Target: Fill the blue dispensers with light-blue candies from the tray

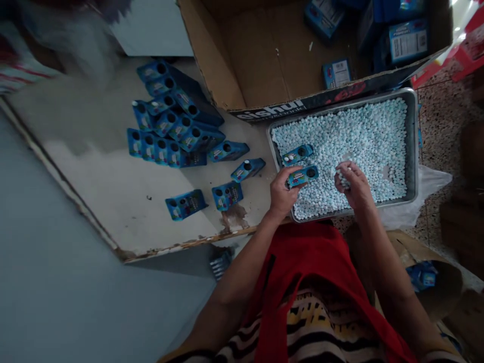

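Observation:
My left hand grips a small blue candy box with a dark round hole at one end, over the left part of a metal tray. Small white and pale blue candies fill the tray. To the right of that box, my right hand is closed around a bunch of the candies, just above the heap. Another blue box lies on the candies beyond my left hand, with a few white pieces on its top.
Many blue boxes stand grouped on the worn table, and several stand apart nearer the tray. Behind the tray is an open cardboard carton with blue boxes inside. A clear plastic bag hangs by the tray's right side.

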The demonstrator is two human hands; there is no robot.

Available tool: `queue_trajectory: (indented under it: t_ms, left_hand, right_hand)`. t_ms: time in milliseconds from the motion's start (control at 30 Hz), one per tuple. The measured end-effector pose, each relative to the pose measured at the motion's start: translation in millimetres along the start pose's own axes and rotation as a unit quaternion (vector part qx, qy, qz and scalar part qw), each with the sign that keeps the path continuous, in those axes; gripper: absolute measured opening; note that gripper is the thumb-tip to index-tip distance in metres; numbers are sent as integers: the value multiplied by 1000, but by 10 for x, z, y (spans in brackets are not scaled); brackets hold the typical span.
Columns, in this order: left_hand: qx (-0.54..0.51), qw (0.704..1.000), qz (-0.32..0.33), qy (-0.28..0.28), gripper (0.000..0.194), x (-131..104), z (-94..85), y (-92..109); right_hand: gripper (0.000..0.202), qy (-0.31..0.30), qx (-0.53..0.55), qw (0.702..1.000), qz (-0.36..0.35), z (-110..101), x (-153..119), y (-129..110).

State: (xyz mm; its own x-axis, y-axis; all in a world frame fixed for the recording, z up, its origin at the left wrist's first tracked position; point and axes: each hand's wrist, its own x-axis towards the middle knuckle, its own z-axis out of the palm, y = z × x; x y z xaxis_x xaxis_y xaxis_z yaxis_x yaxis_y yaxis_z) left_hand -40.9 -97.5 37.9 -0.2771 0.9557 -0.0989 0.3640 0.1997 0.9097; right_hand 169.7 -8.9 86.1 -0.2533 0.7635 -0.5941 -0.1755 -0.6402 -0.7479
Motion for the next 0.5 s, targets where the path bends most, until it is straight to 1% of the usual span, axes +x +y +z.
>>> queue_trajectory:
  t_ms: [67,100,133,167,200,267,300,333,367,400,433,500]
  left_hand:
    - [29,999,22,-13,30,33,-13,24]
    - [40,998,31,-22,29,48,-17,40]
    - [48,998,37,-31,28,61,-16,58]
    - [52,997,42,-39,28,72,-11,75]
    - [53,997,45,-45,28,81,0,90]
    - [51,996,49,-51,28,93,31,112]
    - [49,996,51,-50,29,98,48,116]
    - [45,996,53,-49,29,102,64,117]
    - [41,997,54,-47,30,106,79,115]
    - [37,997,55,-46,30,111,92,112]
    - [35,997,55,-46,30,115,104,109]
    - [32,997,52,-47,30,125,127,109]
  right_hand:
    - [38,-52,-89,995,-17,117,-64,-107]
    - [36,-69,-147,986,-35,166,-80,-153]
    - [34,-83,-215,971,-61,206,-84,-191]
    - [29,-94,-289,948,-92,237,-79,-223]
    - [22,-103,-364,918,-121,259,-67,-248]
    - [11,-115,-496,846,-156,280,-36,-282]
    - [12,-118,-545,815,-160,282,-23,-292]
    - [19,-117,-582,789,-158,281,-14,-298]
    - [26,-114,-609,770,-155,279,-11,-302]
    - [33,-111,-625,757,-155,279,-12,-302]
    - [38,-106,-634,750,-156,282,-19,-301]
    - [44,-88,-633,752,-162,301,-40,-294]
